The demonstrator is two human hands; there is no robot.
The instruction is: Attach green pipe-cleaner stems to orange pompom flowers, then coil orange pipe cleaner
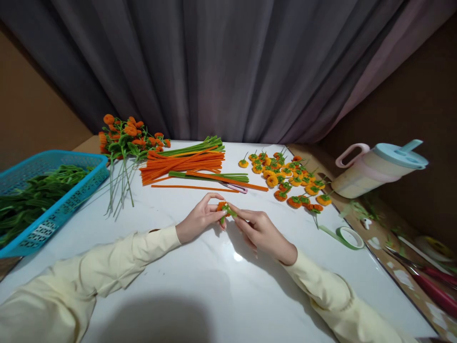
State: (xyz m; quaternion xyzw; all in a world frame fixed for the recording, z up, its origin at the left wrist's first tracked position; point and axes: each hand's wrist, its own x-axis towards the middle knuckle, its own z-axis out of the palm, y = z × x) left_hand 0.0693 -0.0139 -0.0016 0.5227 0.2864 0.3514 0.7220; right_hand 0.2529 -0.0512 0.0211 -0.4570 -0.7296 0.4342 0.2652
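Over the middle of the white tabletop [200,281], both hands meet on one small orange flower head with green pieces [222,206], made of fuzzy pipe cleaner. My left hand [202,216] grips its orange side between thumb and fingers. From the right, my right hand [262,231] pinches a green piece at the flower's underside. Fingers cover part of the flower. Just beyond the hands lie orange pipe cleaners [182,164], a few green pipe cleaners [214,176] and a slim pinkish tool [235,188].
A blue basket [80,195] of green leaves stands left. Stemmed orange flowers [130,131] lie at the back left. Several yellow and orange flower heads [294,181] spread right, near green tape [350,237]. A tumbler [378,166] and red-handled pliers [433,290] sit at the right edge.
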